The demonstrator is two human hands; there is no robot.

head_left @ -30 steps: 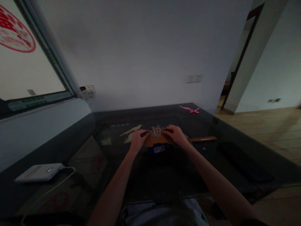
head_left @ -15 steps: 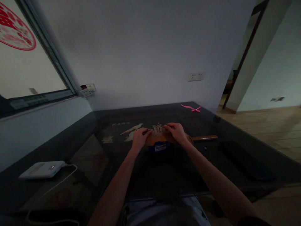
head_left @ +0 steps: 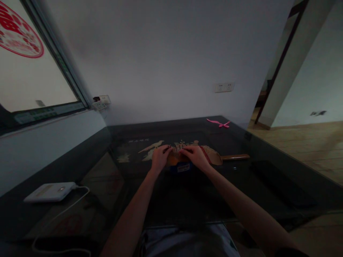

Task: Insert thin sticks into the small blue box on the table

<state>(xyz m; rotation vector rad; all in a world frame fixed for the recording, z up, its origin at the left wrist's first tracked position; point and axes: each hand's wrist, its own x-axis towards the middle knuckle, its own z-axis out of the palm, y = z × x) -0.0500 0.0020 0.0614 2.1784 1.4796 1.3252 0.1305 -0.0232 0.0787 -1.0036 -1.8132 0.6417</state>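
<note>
In the middle of the dark table, both hands are at a small orange-brown piece (head_left: 173, 160) with a pale, dark-striped upper edge. I cannot make out its kind. My left hand (head_left: 160, 157) pinches its left side, fingers bent. My right hand (head_left: 197, 155) is closed at its upper edge, close to the left; the fingertips are partly hidden. Just below them sits a blue object (head_left: 183, 167) with a white and red label. Beside my right hand lies a tan rounded thing (head_left: 214, 156) with a red band, and a brown wooden handle (head_left: 235, 157) extends rightward from it.
A white power bank (head_left: 50, 192) with a white cable (head_left: 71, 203) lies on the left of the table (head_left: 160, 200). A pink ribbon (head_left: 221, 124) is at the far right. A dark flat object (head_left: 281, 184) lies near the right edge. The wall (head_left: 160, 71) stands behind.
My right hand has moved left and slightly down along the orange-brown piece, closer to my left hand. More of the tan thing and its red band now shows. My left hand stays nearly still.
</note>
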